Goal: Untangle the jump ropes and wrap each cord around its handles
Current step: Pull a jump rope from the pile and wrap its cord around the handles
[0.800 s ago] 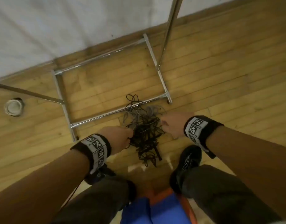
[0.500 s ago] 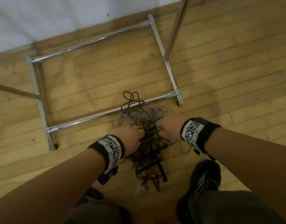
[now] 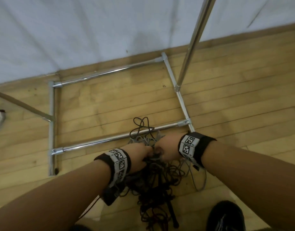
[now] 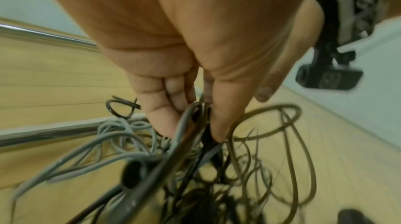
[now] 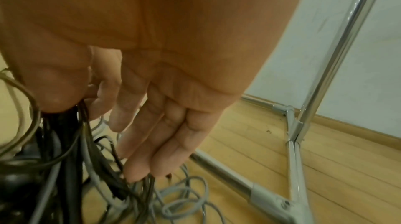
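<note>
From the head view, your left hand (image 3: 140,157) and right hand (image 3: 168,147) meet over the top of the tangle of jump ropes (image 3: 156,184), which lies on the wooden floor (image 3: 243,100) just on the near side of the near bar of the metal rack base (image 3: 110,140), with one dark loop reaching over it. Finger posture is hidden here. Keep the pile low and off that bar so no loop catches.

From the left wrist view, your left fingers (image 4: 165,107) and thumb pinch a bundle of grey and dark strands at the top of the tangle. That is too many at once, I judge: let go of all but one cord, ideally one that you can trace to a handle (image 4: 132,174).

From the right wrist view, your right fingers (image 5: 147,150) hang nearly straight, tips dipping among the grey cord (image 5: 184,193) and dark strands; the thumb presses dark cords, though a true pinch I cannot tell. Use this hand to spread loops wide rather than pull, since tugging likely tightens knots.
</note>
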`<control>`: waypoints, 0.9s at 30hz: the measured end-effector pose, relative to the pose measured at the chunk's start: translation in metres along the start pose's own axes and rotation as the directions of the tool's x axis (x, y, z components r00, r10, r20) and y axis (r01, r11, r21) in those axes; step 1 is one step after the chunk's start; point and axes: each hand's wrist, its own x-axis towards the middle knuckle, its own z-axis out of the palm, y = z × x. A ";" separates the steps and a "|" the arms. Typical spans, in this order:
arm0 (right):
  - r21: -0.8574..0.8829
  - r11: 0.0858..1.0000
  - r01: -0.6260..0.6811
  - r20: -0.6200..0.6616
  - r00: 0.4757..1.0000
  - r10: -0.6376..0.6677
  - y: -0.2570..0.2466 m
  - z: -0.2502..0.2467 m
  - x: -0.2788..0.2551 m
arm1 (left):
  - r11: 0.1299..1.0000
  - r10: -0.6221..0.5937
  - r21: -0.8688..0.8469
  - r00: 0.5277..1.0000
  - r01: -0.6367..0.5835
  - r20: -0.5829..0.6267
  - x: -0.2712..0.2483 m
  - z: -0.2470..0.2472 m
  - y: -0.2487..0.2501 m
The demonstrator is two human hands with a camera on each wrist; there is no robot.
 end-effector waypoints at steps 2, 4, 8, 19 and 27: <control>0.022 0.999 0.040 -0.033 0.999 -0.039 -0.008 -0.015 -0.018 | 0.996 0.007 -0.091 0.999 -0.012 -0.052 -0.022 -0.020 0.001; 0.042 0.997 0.064 -0.056 0.997 -0.062 -0.013 -0.032 -0.037 | 0.988 0.009 -0.153 0.993 -0.028 -0.119 -0.044 -0.039 0.001; 0.063 0.997 0.045 -0.149 0.988 -0.035 -0.026 -0.060 -0.074 | 0.955 0.011 -0.283 0.961 -0.092 -0.275 -0.088 -0.080 0.006; 0.339 0.905 0.256 -0.482 0.874 -0.067 -0.066 -0.097 -0.201 | 0.605 -0.134 -0.613 0.694 -0.508 -0.708 -0.211 -0.142 0.040; 0.621 0.374 0.688 -0.729 0.683 -0.045 -0.108 -0.106 -0.270 | 0.551 -0.326 -0.486 0.361 -0.678 -0.874 -0.267 -0.168 0.069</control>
